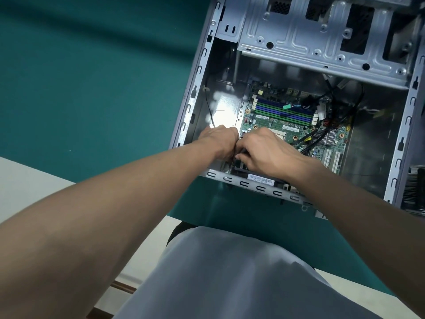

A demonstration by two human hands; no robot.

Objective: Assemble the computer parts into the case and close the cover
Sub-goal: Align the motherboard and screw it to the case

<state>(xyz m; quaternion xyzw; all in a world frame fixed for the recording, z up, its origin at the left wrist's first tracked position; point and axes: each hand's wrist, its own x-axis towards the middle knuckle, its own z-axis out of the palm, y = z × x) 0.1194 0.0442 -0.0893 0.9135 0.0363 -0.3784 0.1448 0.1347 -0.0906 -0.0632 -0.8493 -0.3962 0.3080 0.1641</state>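
Observation:
An open grey metal computer case (200, 72) lies on its side on a teal table. A green motherboard (287, 118) with blue and green memory slots sits on its floor. Both hands reach into the case's near left corner. My left hand (220, 140) and my right hand (262, 150) meet over a black part (241, 168) by the near wall; fingers of both curl down onto it. The fingertips and most of that part are hidden. A barcode label (261, 179) shows on the black part's near edge.
Black cables (322, 132) cross the motherboard's right side. A metal drive cage (322, 35) spans the case's far end. A finned metal object (416, 187) lies outside the case at the right. The teal tabletop (92, 77) extends left; its near edge is below the case.

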